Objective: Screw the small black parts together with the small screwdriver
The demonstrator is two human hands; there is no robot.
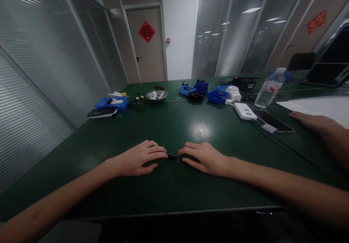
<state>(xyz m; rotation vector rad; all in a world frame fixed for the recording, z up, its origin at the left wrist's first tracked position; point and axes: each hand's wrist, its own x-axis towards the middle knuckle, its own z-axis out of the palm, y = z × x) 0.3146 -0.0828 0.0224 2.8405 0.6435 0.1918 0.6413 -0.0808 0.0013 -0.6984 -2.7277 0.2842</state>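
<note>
My left hand (137,158) and my right hand (203,157) rest on the dark green table (169,188) near its front edge, fingertips facing each other. Between the fingertips lies a small dark object (172,156), pinched from both sides by the index fingers and thumbs. It is too small and dark to name. Both hands have their fingers curled together around it.
Another person's hand (313,121) lies flat at the right by a white sheet (321,106). Further back are a phone (274,121), a white power bank (244,111), a water bottle (269,88), blue bins (216,96), a metal bowl (156,95) and a blue tray (111,103).
</note>
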